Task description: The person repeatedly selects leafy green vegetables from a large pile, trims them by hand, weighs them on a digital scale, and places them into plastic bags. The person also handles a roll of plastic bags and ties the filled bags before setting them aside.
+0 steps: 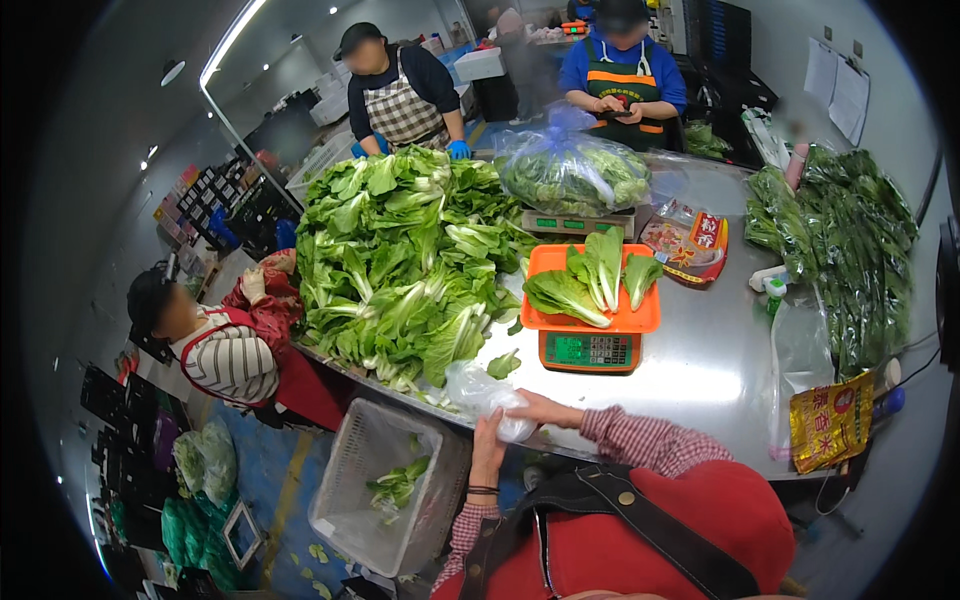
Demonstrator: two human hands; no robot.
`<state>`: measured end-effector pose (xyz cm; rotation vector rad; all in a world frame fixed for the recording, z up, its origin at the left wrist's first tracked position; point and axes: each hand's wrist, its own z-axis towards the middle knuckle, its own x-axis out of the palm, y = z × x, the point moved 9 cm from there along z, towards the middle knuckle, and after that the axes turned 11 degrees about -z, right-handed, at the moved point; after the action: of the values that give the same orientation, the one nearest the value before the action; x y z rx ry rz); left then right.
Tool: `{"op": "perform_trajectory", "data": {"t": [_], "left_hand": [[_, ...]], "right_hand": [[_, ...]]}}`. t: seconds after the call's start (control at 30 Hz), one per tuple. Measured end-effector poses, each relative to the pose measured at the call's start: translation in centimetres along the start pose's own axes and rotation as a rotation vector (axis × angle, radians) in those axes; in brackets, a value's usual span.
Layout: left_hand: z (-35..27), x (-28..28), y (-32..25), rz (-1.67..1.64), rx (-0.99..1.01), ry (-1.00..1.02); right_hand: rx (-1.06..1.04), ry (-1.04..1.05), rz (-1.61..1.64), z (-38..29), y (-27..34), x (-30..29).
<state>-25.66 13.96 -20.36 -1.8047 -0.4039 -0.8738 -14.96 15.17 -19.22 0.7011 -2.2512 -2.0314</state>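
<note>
Both my hands are on a translucent plastic bag at the front edge of the metal table. My left hand holds its lower end, and my right hand grips the bunched plastic beside it. Just beyond lies a big heap of leafy green lettuce. To the right, an orange tray on a digital scale bears several loose lettuce leaves. Behind it, a large tied clear bag of greens sits on another scale.
A white plastic crate with some leaves stands on the floor at the left. Bagged greens, a gold packet and a red printed bag lie at the right. Several co-workers stand around the table.
</note>
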Motion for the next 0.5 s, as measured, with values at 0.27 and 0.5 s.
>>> {"op": "perform_trajectory", "data": {"t": [0.27,0.5], "left_hand": [[2.3,1.6,-0.1,0.159,0.001,-0.109],[4.3,7.5,-5.9,0.679,0.354,0.031]], "right_hand": [[0.032,-0.475,-0.164,-0.7,0.2,-5.3],[-0.171,-0.692,0.185,-1.6,2.1,-9.6]]}}
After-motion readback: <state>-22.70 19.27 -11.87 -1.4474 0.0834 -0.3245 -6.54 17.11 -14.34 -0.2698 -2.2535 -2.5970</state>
